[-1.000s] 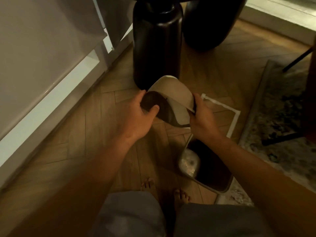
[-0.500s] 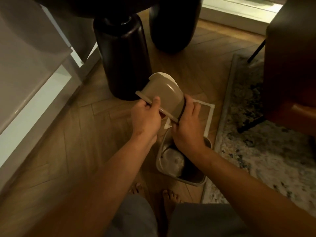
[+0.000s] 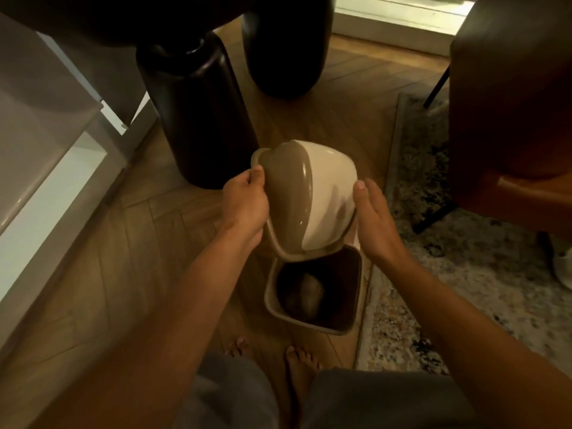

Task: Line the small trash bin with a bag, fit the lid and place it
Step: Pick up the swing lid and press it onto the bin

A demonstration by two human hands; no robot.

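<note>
I am holding the domed plastic bin lid (image 3: 305,196), half tan-brown and half cream-white, tilted above the floor with its dome facing up toward me. My left hand (image 3: 246,205) grips its left edge: the fingers (image 3: 255,178) are curled over the tan rim and closed on it. My right hand (image 3: 373,221) lies along the lid's right side with the palm turned in and the fingers nearly straight; the thumb (image 3: 360,187) rests against the cream half. That hand is spread flat against the lid, not wrapped around it, and I cannot tell how much of the palm touches.

The small tan plastic trash bin (image 3: 356,305) stands on the wooden herringbone floor (image 3: 123,258) directly below the lid, its mouth open and dark inside. The lid's lower edge overlaps the bin's far rim in this view, but I cannot tell whether they touch. Something pale and crumpled (image 3: 306,292) lies at the bottom of the bin; it is too dim to say what it is.

My 2 bare feet (image 3: 297,363) stand just in front of the bin. A patterned rug (image 3: 464,274) lies along the bin's right side. A thick dark cylindrical table leg (image 3: 198,119) stands on the floor beyond my left hand, and a brown leather chair (image 3: 510,119) sits on the rug at the right.
</note>
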